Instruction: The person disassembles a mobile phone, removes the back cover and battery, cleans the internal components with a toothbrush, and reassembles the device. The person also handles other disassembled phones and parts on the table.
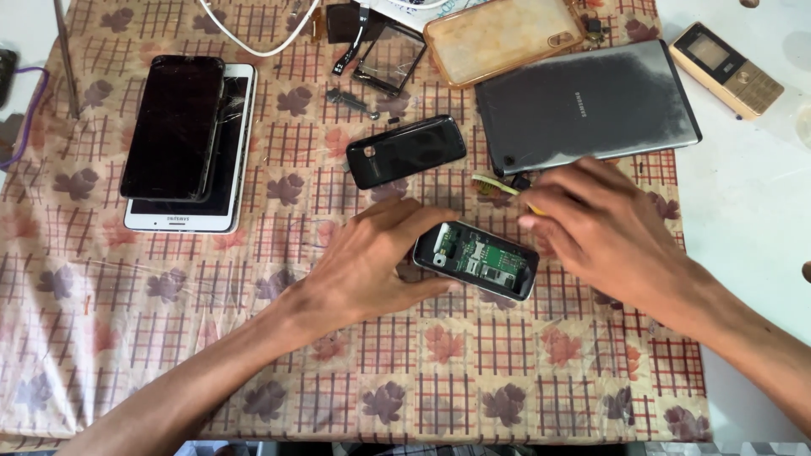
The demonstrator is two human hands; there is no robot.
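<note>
Left hand (367,266): fingers clamped on the left end of an opened phone (476,259), circuit board up, lying at the middle of the table (253,355).
Right hand (604,228): fingers pinched together on a small brush (494,187); its handle is hidden under the hand.
Nearby: a black back cover (405,151) just above the phone, a grey tablet (587,105) beyond.
Hard to tell: small parts at the top edge are cut off.

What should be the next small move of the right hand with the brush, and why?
Probably lower the yellow-handled brush in the right hand onto the exposed circuit board of the open phone. The left hand already steadies that phone, and the bristles sit just above it, not touching.
</note>
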